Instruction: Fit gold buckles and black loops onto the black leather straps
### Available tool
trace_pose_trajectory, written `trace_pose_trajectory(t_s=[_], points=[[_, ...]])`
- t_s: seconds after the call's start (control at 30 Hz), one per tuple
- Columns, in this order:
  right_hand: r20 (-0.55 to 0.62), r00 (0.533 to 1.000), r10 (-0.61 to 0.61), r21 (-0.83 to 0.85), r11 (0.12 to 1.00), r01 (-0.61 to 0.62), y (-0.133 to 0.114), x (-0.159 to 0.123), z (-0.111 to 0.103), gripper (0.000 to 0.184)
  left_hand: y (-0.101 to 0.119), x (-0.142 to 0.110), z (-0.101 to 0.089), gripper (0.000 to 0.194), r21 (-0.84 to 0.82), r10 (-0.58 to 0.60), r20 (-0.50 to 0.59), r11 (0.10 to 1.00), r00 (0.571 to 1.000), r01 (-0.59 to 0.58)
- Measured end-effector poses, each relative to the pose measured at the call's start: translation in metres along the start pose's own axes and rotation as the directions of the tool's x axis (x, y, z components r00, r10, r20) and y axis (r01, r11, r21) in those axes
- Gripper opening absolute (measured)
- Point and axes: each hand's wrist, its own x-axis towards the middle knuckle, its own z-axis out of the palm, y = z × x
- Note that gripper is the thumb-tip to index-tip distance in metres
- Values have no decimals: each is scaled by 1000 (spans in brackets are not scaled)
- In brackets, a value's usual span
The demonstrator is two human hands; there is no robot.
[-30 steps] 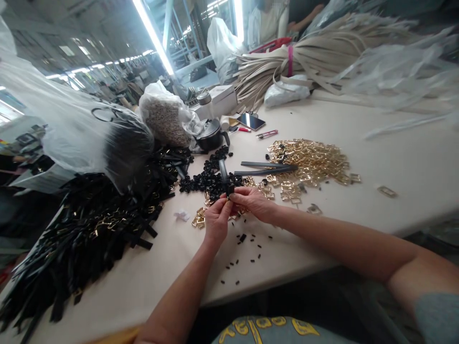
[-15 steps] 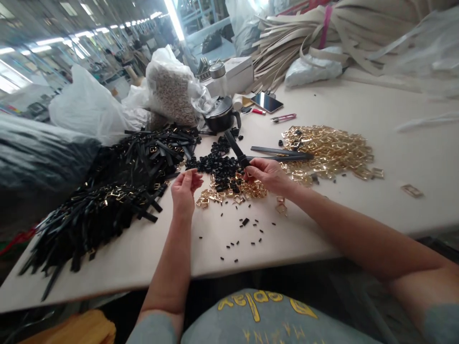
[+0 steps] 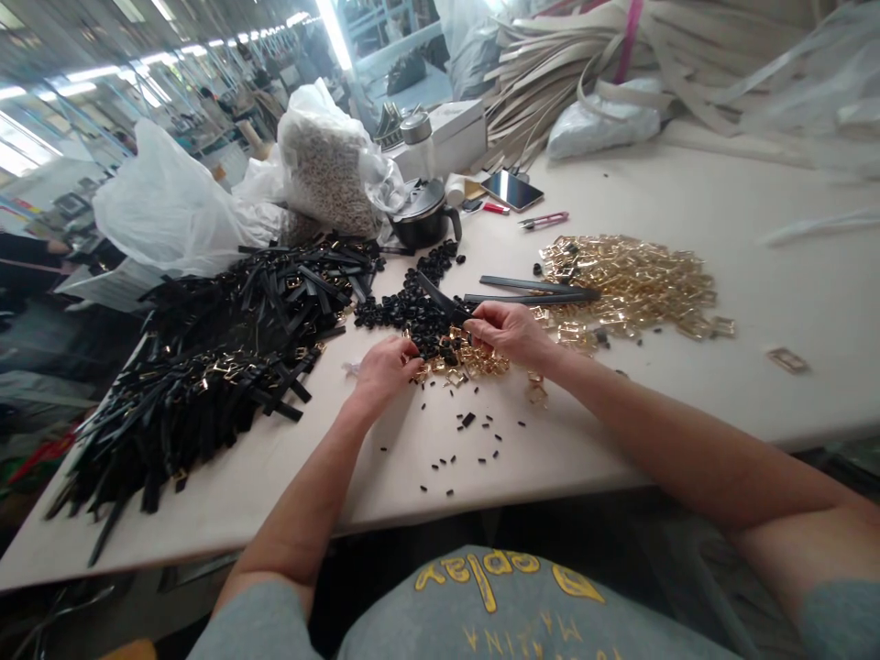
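Right hand (image 3: 512, 332) has its fingers clamped on a black strap (image 3: 438, 299) over the black pile (image 3: 391, 310). Left hand (image 3: 385, 371) is at that pile's near edge by gold buckles (image 3: 487, 361), can't tell if its fingers are closed. Looks like a picking step, probably calls for a fine pinch.

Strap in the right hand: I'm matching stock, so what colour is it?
The strap is black, seen best in the head view.

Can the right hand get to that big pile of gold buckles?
Probably, yes: the gold buckles lie just past the right hand, with nothing tall between, though that hand is holding a black strap.
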Motion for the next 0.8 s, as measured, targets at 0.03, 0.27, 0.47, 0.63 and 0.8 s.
trace_pose_trajectory(t_s=[0.03, 0.27, 0.47, 0.63, 0.8], points=[[4, 1000, -1, -12, 1000, 1, 1, -1, 1, 33, 1, 1, 0, 4, 23, -10, 6, 1000, 1000, 10], [61, 997, -41, -34, 999, 43, 0, -6, 7, 33, 8, 5, -5, 2, 49, -82, 35, 996, 996, 80], [142, 990, 17, -1, 1000, -17, -4, -11, 13, 28, 8, 3, 4, 11, -238, -147, -80, 963, 986, 125], [167, 986, 22, -28, 999, -18, -3, -12, 17, 22, 7, 2, 23, 18, -683, -304, -54, 706, 951, 187], [151, 988, 43, -26, 999, -39, -1, -11, 18, 22, 14, 0, 22, 16, -569, -264, -219, 816, 939, 97]])
